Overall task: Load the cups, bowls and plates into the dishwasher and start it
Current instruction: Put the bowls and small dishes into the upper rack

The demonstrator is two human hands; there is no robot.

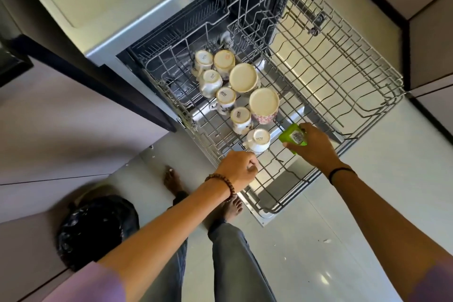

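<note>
Glossy pale floor (331, 240), black bin bag (98, 230) left of the open dishwasher (137, 39).

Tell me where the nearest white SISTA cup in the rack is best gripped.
Grip the white cup around its wall just below the upturned base, coming straight down from above: it stands mouth-down on the rack, so the rim is shut off and the base side is open.
</note>
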